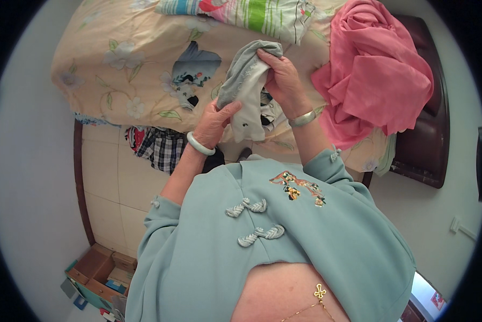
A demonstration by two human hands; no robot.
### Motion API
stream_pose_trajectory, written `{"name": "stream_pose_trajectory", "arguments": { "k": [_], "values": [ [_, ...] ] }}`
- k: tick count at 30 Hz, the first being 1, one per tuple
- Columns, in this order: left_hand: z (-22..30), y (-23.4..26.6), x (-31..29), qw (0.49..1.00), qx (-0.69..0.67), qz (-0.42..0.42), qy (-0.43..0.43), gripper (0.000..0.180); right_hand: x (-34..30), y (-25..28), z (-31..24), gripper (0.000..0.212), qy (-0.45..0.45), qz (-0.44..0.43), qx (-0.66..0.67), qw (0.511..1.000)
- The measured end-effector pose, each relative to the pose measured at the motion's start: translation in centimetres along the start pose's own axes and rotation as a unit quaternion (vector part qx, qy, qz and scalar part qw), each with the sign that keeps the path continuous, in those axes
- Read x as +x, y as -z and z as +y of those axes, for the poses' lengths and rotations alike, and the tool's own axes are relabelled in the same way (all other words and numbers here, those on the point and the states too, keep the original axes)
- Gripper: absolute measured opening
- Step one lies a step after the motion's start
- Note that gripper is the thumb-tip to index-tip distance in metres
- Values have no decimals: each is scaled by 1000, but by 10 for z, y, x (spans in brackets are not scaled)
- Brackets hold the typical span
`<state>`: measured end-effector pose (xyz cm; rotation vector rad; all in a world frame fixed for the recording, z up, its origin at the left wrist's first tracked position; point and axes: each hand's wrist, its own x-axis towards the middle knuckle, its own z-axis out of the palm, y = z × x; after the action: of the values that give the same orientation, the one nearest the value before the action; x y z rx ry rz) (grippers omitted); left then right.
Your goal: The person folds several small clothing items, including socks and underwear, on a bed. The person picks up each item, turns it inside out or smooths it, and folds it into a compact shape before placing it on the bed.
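Left hand [218, 119] and right hand [285, 80] both grip a soft grey-and-white cloth piece [247, 88] above the peach floral-sheeted bed [123, 88]. Looks midway: creased, bunched, not yet laid down. On the bed's left, blue-grey flower-trimmed cloth [196, 65]; on its right, crumpled pink fabric heap [378, 80], untouched.

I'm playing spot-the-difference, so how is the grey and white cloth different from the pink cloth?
Colour: the grey and white cloth has two pale shades, while the pink cloth looks pink all over.
Size: the grey and white cloth looks smaller than the bulky pink cloth.
Pose: the left hand and right hand hold the grey and white cloth; the pink cloth lies heaped, partly on the flowered sheet.
Both look rumpled.
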<state>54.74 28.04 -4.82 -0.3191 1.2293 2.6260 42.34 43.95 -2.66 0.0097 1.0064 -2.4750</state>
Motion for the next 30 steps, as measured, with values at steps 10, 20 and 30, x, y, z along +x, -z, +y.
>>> {"name": "stream_pose_trajectory", "arguments": {
  "k": [10,20,30],
  "values": [
    [-7,2,7,994,-95,4,56,34,10,18,5,12,-36,0,-13,999],
    [-4,0,6,992,-92,52,75,27,8,20,3,13,-23,-10,-63,998],
    [-36,40,26,972,161,152,81,17,-29,-11,17,20,85,-98,-323,937]
  ]
}}
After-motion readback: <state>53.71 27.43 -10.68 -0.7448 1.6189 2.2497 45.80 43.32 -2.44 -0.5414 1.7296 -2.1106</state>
